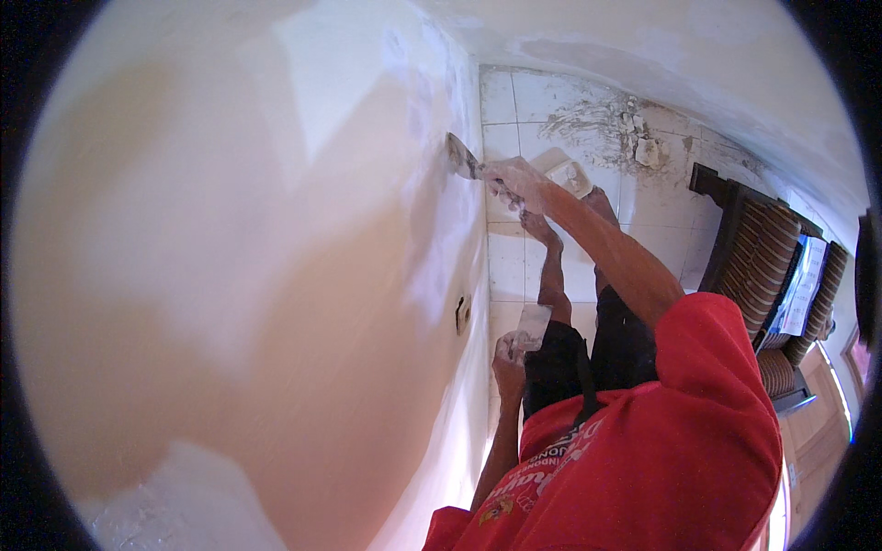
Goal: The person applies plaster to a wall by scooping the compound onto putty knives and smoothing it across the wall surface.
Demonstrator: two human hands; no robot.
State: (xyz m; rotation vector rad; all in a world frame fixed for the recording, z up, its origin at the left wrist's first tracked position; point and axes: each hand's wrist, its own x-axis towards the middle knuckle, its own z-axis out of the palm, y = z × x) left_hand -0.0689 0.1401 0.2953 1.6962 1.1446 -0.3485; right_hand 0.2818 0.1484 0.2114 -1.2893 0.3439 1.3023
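Note:
My right hand [517,182] is closed round the handle of a putty knife [461,156], its arm stretched out in front. The knife's dark, smeared blade meets the wall [322,211] near the corner, where whitish filler patches show on the cream paint. Lower and closer to my body, my left hand [509,364] grips a flat, pale rectangular plate [532,328] with smears of filler on it. Its exact kind is hard to make out. Beyond my right hand, a white plastic container [571,178] stands on the floor by my feet, partly hidden by my arm.
A wall socket opening [462,314] sits low on the wall beside my left hand. White floor tiles [503,266] carry grey smears and crumbled debris [649,151] toward the far wall. To the right stands dark furniture with brown striped cushions [764,262] and printed paper [801,285].

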